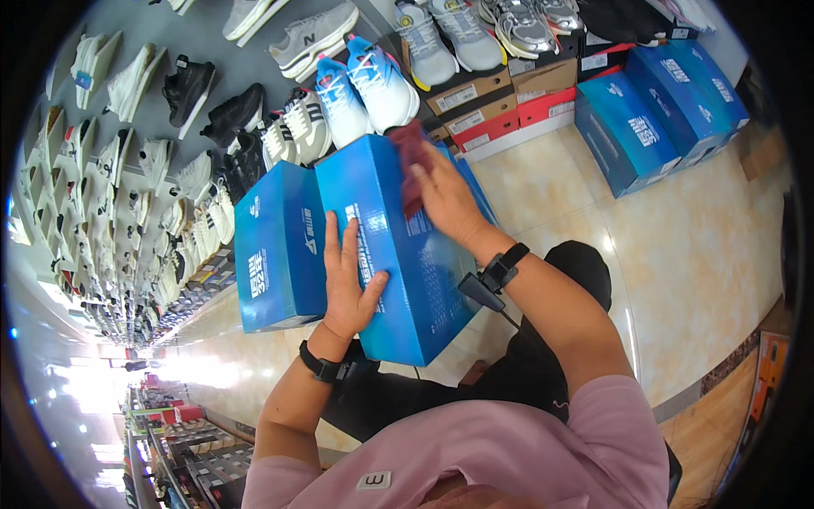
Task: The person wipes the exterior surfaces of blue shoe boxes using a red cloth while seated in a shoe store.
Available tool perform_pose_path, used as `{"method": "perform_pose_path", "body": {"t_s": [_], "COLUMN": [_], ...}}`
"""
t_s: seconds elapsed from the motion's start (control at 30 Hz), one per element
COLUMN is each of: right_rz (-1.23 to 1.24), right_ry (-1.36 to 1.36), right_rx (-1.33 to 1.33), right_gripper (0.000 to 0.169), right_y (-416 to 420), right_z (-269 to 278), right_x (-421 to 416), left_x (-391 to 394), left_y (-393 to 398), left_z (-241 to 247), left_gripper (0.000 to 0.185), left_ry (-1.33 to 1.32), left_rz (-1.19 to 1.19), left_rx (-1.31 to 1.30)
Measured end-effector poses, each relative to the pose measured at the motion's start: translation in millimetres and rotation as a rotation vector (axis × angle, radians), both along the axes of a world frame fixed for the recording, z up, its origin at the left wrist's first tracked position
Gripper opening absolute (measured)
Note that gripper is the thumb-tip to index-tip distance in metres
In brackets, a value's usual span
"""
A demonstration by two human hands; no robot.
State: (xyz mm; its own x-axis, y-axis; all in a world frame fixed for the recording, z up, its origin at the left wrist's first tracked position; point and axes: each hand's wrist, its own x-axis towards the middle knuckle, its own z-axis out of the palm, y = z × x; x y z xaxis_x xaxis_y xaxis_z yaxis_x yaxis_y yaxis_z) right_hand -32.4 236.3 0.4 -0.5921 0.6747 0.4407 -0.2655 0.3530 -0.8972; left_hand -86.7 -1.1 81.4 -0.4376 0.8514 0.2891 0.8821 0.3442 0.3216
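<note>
Tilted in front of me is a blue cardboard shoe box [397, 318] with white printing. My left hand [350, 273] lies flat on its face, fingers apart, steadying it without gripping. In my right hand [445, 191] is a dark red cloth [410, 165], pressed against the far right edge of the box; the cloth is slightly blurred. A second blue shoe box [276, 254] stands just left of the first. Behind my right forearm, the lower part of the box's right side is partly hidden.
Several more blue boxes [661, 114] stand on the tiled floor [547, 178] at the right. Stacked shoe boxes [483, 121] with sneakers [381, 83] on top line the back. Sneakers [187, 89] fill the display wall at the left. My knees flank the box.
</note>
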Motion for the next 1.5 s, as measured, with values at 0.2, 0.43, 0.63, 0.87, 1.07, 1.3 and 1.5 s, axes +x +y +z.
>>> {"method": "perform_pose_path", "body": {"t_s": [0.2, 0.43, 0.63, 0.87, 1.07, 1.3, 1.5], "right_rz": [0.083, -0.005, 0.070, -0.017, 0.146, 0.126, 0.149], "right_ry": [0.080, -0.138, 0.014, -0.206, -0.180, -0.089, -0.226], "right_rx": [0.131, 0.124, 0.207, 0.180, 0.114, 0.307, 0.078], "right_gripper": [0.046, 0.049, 0.047, 0.050, 0.050, 0.051, 0.050], "right_y": [-5.5, -6.5, -20.6, -5.6, -8.3, -31.3, -18.7], "right_z": [-2.5, -15.3, -11.0, -19.7, -5.4, -3.6, -3.0], "right_x": [4.5, -9.9, -5.8, -6.7, 7.3, 21.3, 24.3], "left_x": [-15.1, -25.8, -24.7, -24.0, -19.1, -15.4, -16.0], "left_y": [-20.0, -34.5, -39.1, -35.2, -31.8, -25.1, -29.0], "left_z": [-4.2, -16.1, -17.9, -14.6, -13.3, -11.1, -11.4], "left_gripper": [0.084, 0.085, 0.089, 0.091, 0.091, 0.091, 0.092], "left_ry": [-0.033, -0.047, -0.049, -0.052, -0.050, -0.071, -0.081], "left_rz": [-0.085, -0.072, -0.078, -0.055, -0.016, -0.019, -0.025], "left_rx": [0.054, 0.105, 0.115, 0.113, 0.104, 0.102, 0.113]}}
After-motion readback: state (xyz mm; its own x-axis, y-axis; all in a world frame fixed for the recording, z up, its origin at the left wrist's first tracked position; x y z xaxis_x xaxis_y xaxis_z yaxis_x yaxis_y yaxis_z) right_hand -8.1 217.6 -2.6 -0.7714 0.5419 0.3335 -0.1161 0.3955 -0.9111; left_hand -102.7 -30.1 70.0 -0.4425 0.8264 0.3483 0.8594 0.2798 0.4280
